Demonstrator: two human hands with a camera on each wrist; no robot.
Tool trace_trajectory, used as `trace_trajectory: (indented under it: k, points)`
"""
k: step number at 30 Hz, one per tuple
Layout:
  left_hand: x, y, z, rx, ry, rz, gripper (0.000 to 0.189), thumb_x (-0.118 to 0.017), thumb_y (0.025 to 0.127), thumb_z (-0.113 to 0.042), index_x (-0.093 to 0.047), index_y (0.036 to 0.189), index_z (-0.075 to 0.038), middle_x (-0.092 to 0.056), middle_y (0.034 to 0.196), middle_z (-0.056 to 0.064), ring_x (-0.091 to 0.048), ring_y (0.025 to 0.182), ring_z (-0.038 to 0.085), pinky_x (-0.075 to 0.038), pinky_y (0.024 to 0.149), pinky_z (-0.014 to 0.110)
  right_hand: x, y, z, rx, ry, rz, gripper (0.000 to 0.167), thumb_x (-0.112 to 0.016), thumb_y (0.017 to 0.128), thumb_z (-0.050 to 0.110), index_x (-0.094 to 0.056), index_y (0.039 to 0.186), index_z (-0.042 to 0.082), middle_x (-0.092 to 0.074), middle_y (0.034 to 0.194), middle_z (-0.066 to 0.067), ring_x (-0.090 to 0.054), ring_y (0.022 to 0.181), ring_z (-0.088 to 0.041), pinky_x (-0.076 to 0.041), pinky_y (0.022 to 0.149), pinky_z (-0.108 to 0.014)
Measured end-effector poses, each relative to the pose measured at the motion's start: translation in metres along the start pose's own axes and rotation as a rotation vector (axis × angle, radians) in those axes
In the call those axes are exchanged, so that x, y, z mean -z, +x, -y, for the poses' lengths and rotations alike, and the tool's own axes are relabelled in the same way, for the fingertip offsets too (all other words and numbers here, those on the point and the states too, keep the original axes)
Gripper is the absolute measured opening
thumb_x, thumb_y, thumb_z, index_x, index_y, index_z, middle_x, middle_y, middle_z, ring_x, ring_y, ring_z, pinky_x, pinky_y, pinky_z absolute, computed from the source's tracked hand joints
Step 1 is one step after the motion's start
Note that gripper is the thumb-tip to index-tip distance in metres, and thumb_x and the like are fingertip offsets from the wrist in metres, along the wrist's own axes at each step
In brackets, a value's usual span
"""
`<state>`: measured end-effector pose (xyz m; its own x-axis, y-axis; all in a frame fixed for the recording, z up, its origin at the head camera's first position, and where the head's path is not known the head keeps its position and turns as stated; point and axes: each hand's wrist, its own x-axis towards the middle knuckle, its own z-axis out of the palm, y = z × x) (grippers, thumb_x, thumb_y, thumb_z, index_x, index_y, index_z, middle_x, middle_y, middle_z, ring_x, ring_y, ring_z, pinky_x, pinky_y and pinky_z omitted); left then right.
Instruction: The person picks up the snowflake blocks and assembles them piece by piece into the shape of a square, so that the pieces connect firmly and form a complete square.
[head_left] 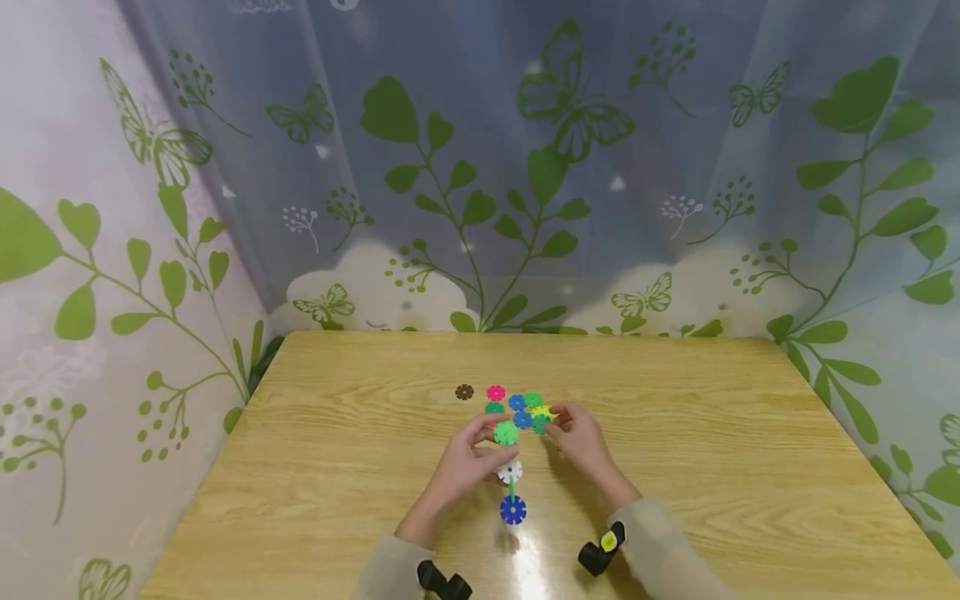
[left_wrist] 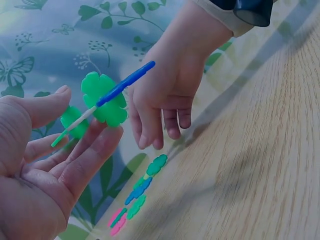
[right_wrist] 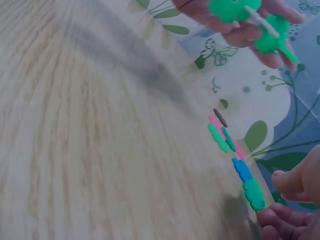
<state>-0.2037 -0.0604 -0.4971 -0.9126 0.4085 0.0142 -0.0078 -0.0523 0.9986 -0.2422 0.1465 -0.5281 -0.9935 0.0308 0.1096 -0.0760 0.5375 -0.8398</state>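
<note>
My left hand (head_left: 463, 460) holds a chain of joined notched plastic discs above the table. In it are a light green disc (head_left: 506, 433), a white disc (head_left: 510, 472) and, at the near end, a dark blue disc (head_left: 513, 510). The left wrist view shows a green disc (left_wrist: 112, 102) of the chain between thumb and fingers. My right hand (head_left: 581, 435) reaches over the loose discs, thumb and fingers apart. Its fingertips are right at the edge of a green disc (right_wrist: 254, 195). Beside them lies a yellow disc (head_left: 542, 412).
More loose discs lie on the wooden table (head_left: 337, 467): a brown disc (head_left: 464, 392), a pink disc (head_left: 496, 392), blue discs (head_left: 517, 402) and several green ones. A patterned curtain (head_left: 480, 167) hangs behind the table. Each wrist wears a black camera (head_left: 596, 557).
</note>
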Motion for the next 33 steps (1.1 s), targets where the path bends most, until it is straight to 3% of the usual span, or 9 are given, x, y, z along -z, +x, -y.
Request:
trace_trajectory:
  k: [6, 10, 14, 22, 33]
  points:
    - [0.001, 0.004, 0.006, 0.008, -0.034, -0.018, 0.050, -0.067, 0.087, -0.016, -0.047, 0.133, -0.014, -0.053, 0.114, 0.017, -0.066, 0.071, 0.024, -0.057, 0.064, 0.051, -0.008, 0.002, 0.003, -0.015, -0.222, -0.003, 0.034, -0.069, 0.082, 0.013, -0.058, 0.110, -0.003, -0.057, 0.085, -0.011, -0.055, 0.076, -0.023, -0.051, 0.062, -0.036]
    - [0.000, 0.005, 0.006, 0.010, -0.032, -0.029, 0.051, -0.066, 0.088, -0.014, -0.045, 0.135, -0.013, -0.052, 0.115, 0.018, -0.066, 0.071, 0.025, -0.055, 0.066, 0.056, -0.011, 0.002, 0.005, -0.033, -0.313, -0.030, 0.034, -0.070, 0.081, 0.015, -0.060, 0.108, -0.001, -0.055, 0.092, -0.015, -0.057, 0.079, -0.027, -0.053, 0.063, -0.040]
    - [0.001, 0.005, 0.007, 0.009, -0.005, -0.063, 0.051, -0.067, 0.087, -0.016, -0.048, 0.134, -0.015, -0.052, 0.111, 0.016, -0.066, 0.070, 0.023, -0.056, 0.065, 0.054, -0.014, 0.003, 0.003, -0.033, -0.361, -0.041, 0.029, -0.071, 0.080, 0.016, -0.062, 0.103, 0.001, -0.055, 0.094, -0.014, -0.059, 0.079, -0.028, -0.054, 0.063, -0.041]
    - [0.000, 0.004, 0.004, -0.003, 0.011, -0.080, 0.051, -0.067, 0.086, -0.020, -0.048, 0.133, -0.014, -0.052, 0.110, 0.018, -0.066, 0.069, 0.024, -0.059, 0.061, 0.044, -0.011, 0.001, 0.001, -0.006, -0.312, -0.032, 0.025, -0.072, 0.079, 0.015, -0.056, 0.097, 0.005, -0.061, 0.077, -0.006, -0.056, 0.067, -0.021, -0.046, 0.051, -0.033]
    - [0.001, 0.006, 0.005, 0.002, -0.012, -0.068, 0.052, -0.064, 0.089, -0.012, -0.045, 0.136, -0.006, -0.049, 0.108, 0.019, -0.066, 0.072, 0.027, -0.054, 0.067, 0.056, -0.008, -0.008, 0.003, 0.018, -0.119, -0.029, 0.015, -0.069, 0.083, 0.008, -0.056, 0.090, 0.005, -0.060, 0.076, -0.003, -0.056, 0.069, -0.017, -0.050, 0.057, -0.028]
